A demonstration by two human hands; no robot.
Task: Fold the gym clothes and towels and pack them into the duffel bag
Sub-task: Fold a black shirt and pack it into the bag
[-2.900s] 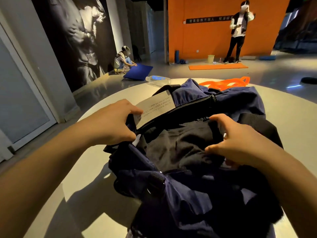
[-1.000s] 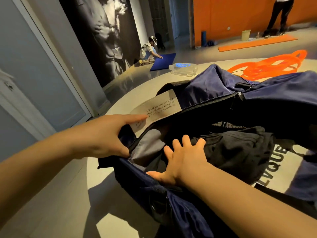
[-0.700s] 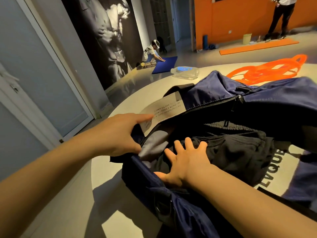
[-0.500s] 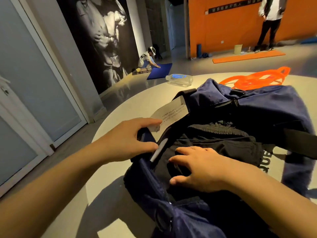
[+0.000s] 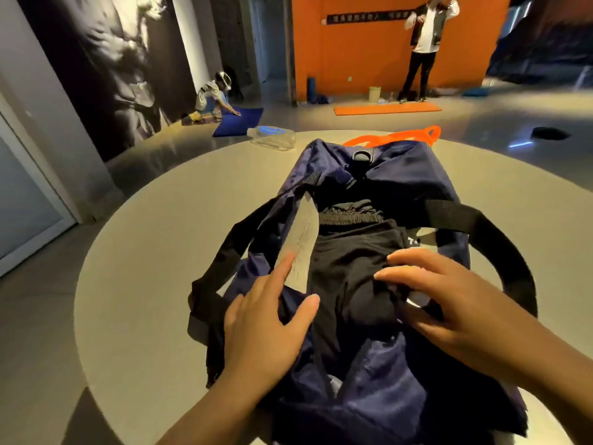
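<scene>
A navy duffel bag (image 5: 382, 403) with black straps lies open on a round grey table (image 5: 154, 284). Black clothes (image 5: 349, 261) fill its opening, an elastic waistband showing at the far end. My left hand (image 5: 266, 326) rests flat on the bag's left rim with fingers spread, beside a pale label flap (image 5: 303, 242). My right hand (image 5: 442, 303) lies on the right rim and on the black clothes, fingers apart and slightly curled. Neither hand grips anything that I can see.
A clear plastic bottle (image 5: 272, 138) lies at the table's far left, and orange bands (image 5: 394, 138) lie behind the bag. Beyond the table, one person (image 5: 213, 94) kneels by a blue mat and another (image 5: 423, 46) stands at an orange wall.
My left hand has let go of the bag's rim and label and now lies flat. My right hand has shifted from the middle of the clothes to the right rim. The view has swung to centre the bag.
</scene>
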